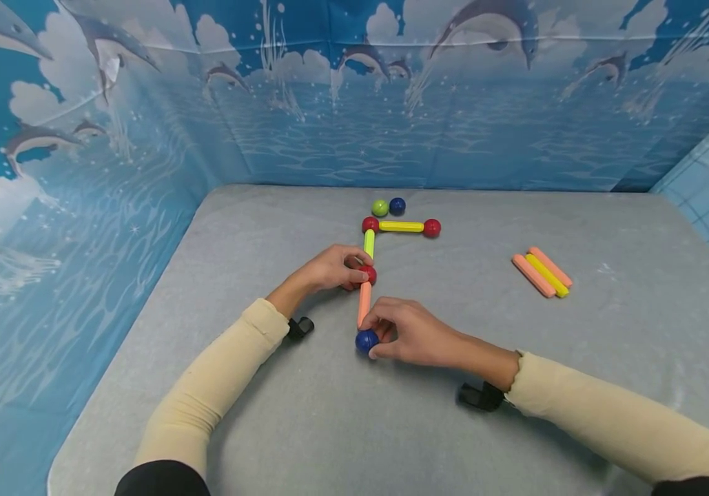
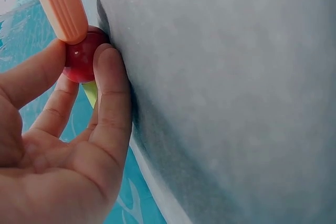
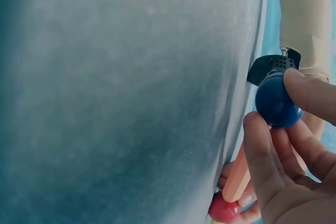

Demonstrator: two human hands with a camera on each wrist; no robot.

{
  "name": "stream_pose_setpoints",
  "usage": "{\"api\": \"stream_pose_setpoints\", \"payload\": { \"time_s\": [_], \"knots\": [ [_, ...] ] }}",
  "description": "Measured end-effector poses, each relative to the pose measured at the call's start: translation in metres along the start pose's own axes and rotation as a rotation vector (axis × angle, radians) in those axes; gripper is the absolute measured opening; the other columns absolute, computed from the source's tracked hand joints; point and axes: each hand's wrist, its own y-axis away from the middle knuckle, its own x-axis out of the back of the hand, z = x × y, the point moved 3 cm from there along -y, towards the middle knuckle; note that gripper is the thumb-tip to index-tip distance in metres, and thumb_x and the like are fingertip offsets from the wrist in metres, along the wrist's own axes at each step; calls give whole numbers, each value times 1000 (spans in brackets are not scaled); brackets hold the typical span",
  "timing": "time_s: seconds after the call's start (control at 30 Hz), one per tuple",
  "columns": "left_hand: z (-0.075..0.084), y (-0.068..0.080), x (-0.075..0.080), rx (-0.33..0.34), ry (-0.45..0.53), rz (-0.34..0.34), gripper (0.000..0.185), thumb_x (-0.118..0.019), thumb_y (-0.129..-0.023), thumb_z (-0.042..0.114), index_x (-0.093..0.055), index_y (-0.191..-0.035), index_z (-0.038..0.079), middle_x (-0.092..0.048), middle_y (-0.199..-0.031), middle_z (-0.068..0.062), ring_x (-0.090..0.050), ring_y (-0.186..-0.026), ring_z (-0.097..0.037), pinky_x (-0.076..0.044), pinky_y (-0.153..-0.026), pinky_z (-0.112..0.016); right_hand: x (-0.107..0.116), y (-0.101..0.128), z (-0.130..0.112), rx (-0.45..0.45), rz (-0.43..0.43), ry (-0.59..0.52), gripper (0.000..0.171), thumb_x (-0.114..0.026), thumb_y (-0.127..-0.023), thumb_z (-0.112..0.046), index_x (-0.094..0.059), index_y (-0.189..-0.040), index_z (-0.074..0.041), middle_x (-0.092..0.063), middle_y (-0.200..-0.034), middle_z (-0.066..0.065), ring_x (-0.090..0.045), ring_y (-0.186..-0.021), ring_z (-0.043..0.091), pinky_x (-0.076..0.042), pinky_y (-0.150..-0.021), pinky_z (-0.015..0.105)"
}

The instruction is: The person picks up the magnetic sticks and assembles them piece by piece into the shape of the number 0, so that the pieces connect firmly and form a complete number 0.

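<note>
My left hand [image 1: 337, 267] pinches a red ball [image 2: 81, 59] between thumb and fingers. An orange stick [image 1: 364, 304] runs from that ball toward me, and a light green stick [image 1: 369, 244] joins it on the far side. At the near end of the orange stick, my right hand [image 1: 413, 332] holds a dark blue ball [image 3: 277, 100] by thumb and fingertips. The green stick's far end meets another red ball [image 1: 370, 224], from which a yellow stick [image 1: 401, 226] leads right to a third red ball [image 1: 432, 228]. Fingers partly hide the held balls.
Behind the joined pieces lie a loose green ball [image 1: 379, 208] and a loose dark blue ball [image 1: 397, 206]. To the right, two orange sticks [image 1: 534, 275] flank a yellow stick [image 1: 548, 275] on the grey table [image 1: 267, 427]. A dolphin-print sheet [image 1: 329, 131] hangs along the back and left.
</note>
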Motion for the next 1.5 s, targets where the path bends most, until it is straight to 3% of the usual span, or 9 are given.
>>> {"api": "stream_pose_setpoints", "payload": {
  "time_s": [0.5, 1.17, 1.5],
  "knots": [
    [-2, -3, 0, 5, -1, -10, 31, -67, -95, 13, -64, -125, 10, -64, -114, -14, -63, -85, -16, -55, -72, -25, -8, -6, 6, -52, 3, 54, 28, -83, -79, -11, -67, -102, -11, -62, -97, 1, -61, -83, 8, -55, -73, 19],
    [-1, 0, -2, -13, -17, 18, 28, -68, -94, 14, -66, -122, 11, -66, -105, -11, -60, -73, -14, -51, -64, -24, -12, -7, 6, -48, -6, 78, 28, -84, -79, -12, -64, -99, -13, -60, -90, -1, -58, -80, 8, -50, -70, 17],
    [-1, -2, -2, -4, -30, 4, 29, -68, -94, 17, -66, -123, 13, -67, -111, -12, -60, -77, -18, -51, -65, -26, -12, -8, 7, -39, -18, 96, 26, -83, -79, -14, -63, -96, -14, -59, -86, -1, -56, -78, 9, -48, -69, 17]
  ]
}}
